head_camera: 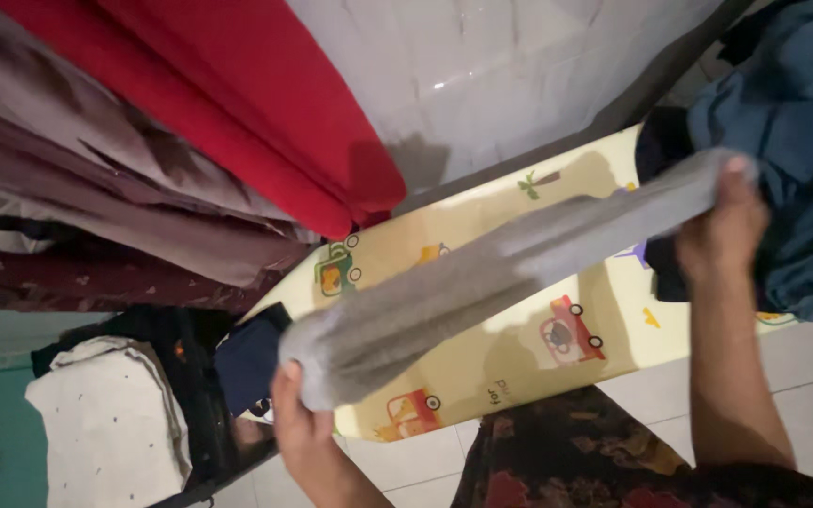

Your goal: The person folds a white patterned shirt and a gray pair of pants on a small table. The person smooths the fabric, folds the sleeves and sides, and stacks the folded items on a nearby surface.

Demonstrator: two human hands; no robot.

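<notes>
A long grey cloth [482, 273], folded into a narrow strip, is stretched between both hands above a yellow mat [519, 367] printed with cartoon vehicles. My left hand [298, 419] grips the strip's lower left end. My right hand [722, 230] pinches its upper right end, next to a heap of dark blue clothes [792, 141]. The cloth hangs in the air and slopes up to the right.
Red fabric [237, 103] and brownish-mauve fabric [96, 179] hang at the upper left. A white cloth [115, 423] lies on dark clothes at the lower left, beside a navy piece [242, 362]. White floor tiles [482, 66] show beyond the mat. My patterned dark garment [595, 461] fills the bottom edge.
</notes>
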